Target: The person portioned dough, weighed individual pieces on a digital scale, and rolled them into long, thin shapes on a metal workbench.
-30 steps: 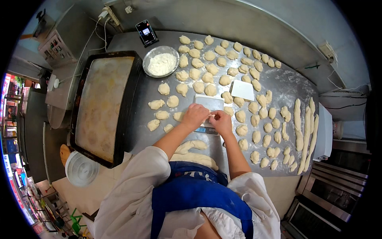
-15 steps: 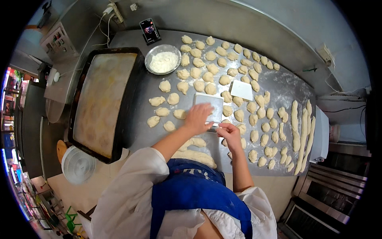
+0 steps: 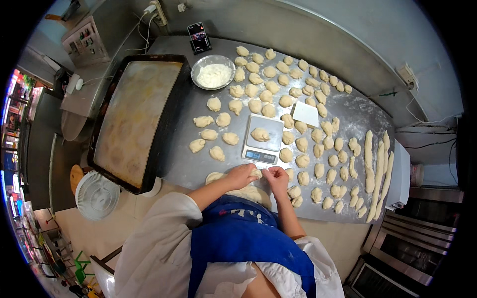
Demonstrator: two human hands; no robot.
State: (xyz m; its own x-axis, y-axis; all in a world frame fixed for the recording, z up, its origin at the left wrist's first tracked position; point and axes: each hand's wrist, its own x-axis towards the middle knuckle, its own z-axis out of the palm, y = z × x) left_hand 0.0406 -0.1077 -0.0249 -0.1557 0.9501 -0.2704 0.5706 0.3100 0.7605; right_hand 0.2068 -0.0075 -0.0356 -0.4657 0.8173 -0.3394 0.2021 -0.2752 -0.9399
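Note:
Close to my apron, just in front of a kitchen scale (image 3: 269, 144), both hands are closed around a small piece of dough (image 3: 256, 173). My left hand (image 3: 241, 176) grips its left side. My right hand (image 3: 277, 180) pinches at its right end, its fingertips partly hidden. On the scale's grey platform rests a dough lump (image 3: 260, 134), and the display (image 3: 261, 157) at its near side is lit. Beneath my hands, larger strips of dough (image 3: 247, 194) lie along the table's near edge, partly covered by my left forearm.
Floured dough lumps (image 3: 255, 106) spread over the steel table (image 3: 179, 164). Long dough ropes (image 3: 380, 179) lie at the right. A white scraper (image 3: 305, 114) is beside the scale. Further left stand a bowl of flour (image 3: 213, 74), a propped phone (image 3: 198, 37) and a large dark-rimmed baking tray (image 3: 171, 109).
Both hands have drawn back from the scale toward my body. The left one has left the platform, where a dough lump now shows. The view has shifted slightly.

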